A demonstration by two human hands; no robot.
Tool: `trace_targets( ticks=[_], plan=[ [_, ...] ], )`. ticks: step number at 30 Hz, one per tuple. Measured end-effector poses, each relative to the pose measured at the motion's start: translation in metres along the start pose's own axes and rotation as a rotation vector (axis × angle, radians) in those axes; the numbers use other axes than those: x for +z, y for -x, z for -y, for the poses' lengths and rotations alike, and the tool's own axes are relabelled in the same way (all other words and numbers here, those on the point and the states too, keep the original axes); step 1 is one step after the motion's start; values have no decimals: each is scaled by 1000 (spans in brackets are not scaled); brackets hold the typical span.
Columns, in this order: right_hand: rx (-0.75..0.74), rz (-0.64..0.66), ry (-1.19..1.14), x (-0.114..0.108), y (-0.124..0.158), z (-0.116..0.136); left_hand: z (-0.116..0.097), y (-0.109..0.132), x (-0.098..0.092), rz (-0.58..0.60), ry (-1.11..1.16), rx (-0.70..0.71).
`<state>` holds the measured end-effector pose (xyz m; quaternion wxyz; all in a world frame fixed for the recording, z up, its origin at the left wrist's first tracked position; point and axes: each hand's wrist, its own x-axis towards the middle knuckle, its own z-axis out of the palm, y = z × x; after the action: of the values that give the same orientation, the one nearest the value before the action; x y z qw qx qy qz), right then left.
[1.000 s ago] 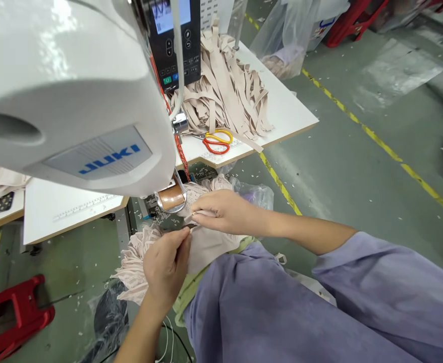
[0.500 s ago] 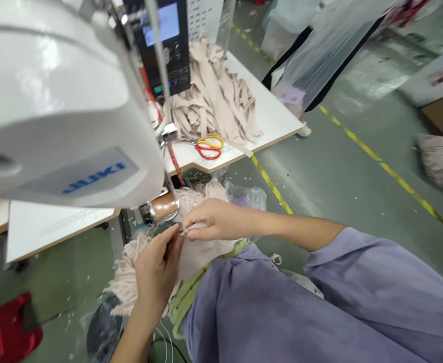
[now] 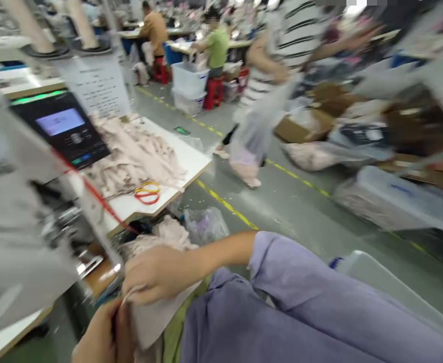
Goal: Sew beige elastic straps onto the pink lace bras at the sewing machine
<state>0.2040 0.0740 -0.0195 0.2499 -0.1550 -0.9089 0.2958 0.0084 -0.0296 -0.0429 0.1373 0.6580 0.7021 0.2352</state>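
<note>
My right hand [image 3: 161, 275] is closed on the edge of a pale beige fabric piece [image 3: 157, 315], which hangs over my lap. Close against it, my left hand [image 3: 102, 333] pinches the same edge, partly cut off by the bottom of the view. Just beyond my hands is the sewing machine [image 3: 20, 217], blurred, with its metal sewing end [image 3: 96, 269] beside my fingers. More beige fabric [image 3: 168, 234] is bunched behind my right hand.
Scissors [image 3: 147, 193] with red and yellow handles lie on the white table [image 3: 191, 166] beside heaped beige strips [image 3: 138, 151]. A control panel [image 3: 60, 128] stands behind the machine. A person in stripes [image 3: 293, 35] walks with a clear bag [image 3: 261, 126]. Plastic bins [image 3: 189, 83] stand farther back.
The view has swung up and to the right, bringing the workshop and other people into sight. My hands now appear lower and farther left, still holding the fabric edge.
</note>
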Motion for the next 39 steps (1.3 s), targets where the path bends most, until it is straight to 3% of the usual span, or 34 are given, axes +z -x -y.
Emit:
trace_targets(
  ticks=[2,4,6,10,14,17,22,26,31,36,39],
  plan=[
    [49,-28,-59,-4,-13,-1,-17,1,-13,-77,-55,43],
    [129,27,-132,-8,-34,-6,-18,-4,-19,-227,-135,31],
    [210,97,-126,-10,-55,-10,-5,-9,-22,-289,-246,136],
    [257,183,-23,-11,-75,-7,32,-12,-22,-346,-330,509],
    [317,216,63,-8,-74,-2,50,-14,-21,-306,-378,644],
    [275,149,123,0,-64,-6,49,-16,-20,-291,-464,627],
    [51,-256,293,25,-35,-11,33,-17,-24,-184,-574,448],
    [64,-412,342,39,-26,-10,40,-23,-33,-145,-498,528],
    [132,-401,245,43,-26,-13,61,-39,-41,-52,-519,758],
    [326,-371,-202,60,-9,-19,43,-37,-38,-71,-570,637],
    [378,-387,-299,62,-3,-20,23,-27,-33,-103,-577,542]
  ],
)
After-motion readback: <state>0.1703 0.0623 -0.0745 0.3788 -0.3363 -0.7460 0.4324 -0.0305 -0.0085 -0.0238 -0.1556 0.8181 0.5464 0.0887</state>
